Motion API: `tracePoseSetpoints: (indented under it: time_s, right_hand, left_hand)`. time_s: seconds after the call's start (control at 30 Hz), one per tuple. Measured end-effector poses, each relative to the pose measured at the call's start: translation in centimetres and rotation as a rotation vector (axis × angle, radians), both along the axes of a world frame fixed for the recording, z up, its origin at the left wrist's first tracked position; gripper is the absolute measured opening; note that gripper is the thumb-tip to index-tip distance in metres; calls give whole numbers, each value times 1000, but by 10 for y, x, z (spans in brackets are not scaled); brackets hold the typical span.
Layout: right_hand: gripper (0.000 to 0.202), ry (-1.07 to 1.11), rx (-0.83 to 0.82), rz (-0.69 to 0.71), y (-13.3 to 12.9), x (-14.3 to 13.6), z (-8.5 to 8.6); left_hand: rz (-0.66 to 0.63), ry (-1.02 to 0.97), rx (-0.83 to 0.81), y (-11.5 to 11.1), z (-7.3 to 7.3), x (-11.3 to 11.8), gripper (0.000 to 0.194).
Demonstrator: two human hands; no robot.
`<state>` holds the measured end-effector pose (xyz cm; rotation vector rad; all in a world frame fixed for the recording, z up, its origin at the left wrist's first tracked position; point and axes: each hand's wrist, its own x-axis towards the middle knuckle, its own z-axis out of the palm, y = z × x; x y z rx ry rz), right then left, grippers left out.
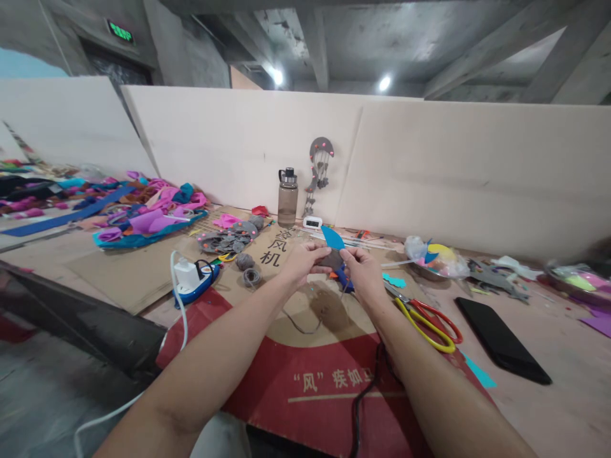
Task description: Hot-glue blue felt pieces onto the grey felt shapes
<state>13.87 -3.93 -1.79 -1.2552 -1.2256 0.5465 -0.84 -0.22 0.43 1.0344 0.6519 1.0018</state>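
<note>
Above the red and tan cardboard (305,356), my left hand (308,259) is closed on a dark grey piece (331,259) at its fingertips. A blue leaf-shaped piece (333,238) stands up between the two hands. My right hand (361,267) pinches the lower right end of that blue piece. Below the hands, a blue tool (344,278) is partly hidden by my right hand. A grey yarn strand (305,331) curves over the cardboard beneath them. Grey yarn balls (245,261) lie to the left of my left hand.
Red and yellow scissors (429,321) and a black phone (503,339) lie at the right. A blue and white power strip (195,282) sits at the left. Behind stand a bottle (287,200) and a small white clock (312,222). Felt scraps (153,216) pile up at the far left.
</note>
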Motion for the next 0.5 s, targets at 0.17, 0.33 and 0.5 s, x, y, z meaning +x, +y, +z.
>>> tracePoseSetpoints:
  time_s: [0.17,0.33,0.5]
  right_hand:
    - [43,108,-57,211,2,-3,0]
    - [55,104,-61,239,-1,-9,2]
    - [49,118,-106,65,-1,-10,-1]
  left_hand:
    - [57,-45,-77,3,1,-3,12]
    - [118,-142,-155,11,-1,-4,5]
    - [190,-179,-151,15,-1,-7,11]
